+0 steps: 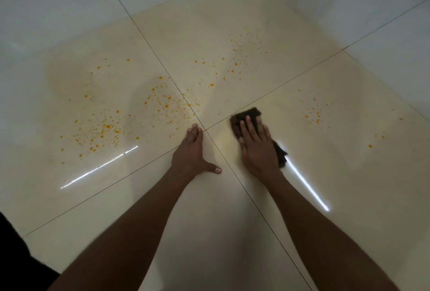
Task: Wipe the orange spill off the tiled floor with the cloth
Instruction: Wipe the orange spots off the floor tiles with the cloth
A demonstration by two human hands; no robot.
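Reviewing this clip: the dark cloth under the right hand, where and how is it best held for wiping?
Best held as shown: the right hand presses flat from above on the dark cloth, fingers spread over its front half. The cloth lies flat on the tiled floor, so nothing stands up to pinch. Its rear corner trails loose beside the wrist; gathering it under the palm would likely help.

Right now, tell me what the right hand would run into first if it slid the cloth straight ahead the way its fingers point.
Bare tile first: the right hand and cloth would cross the grout line, then probably reach the orange droplets beyond it.
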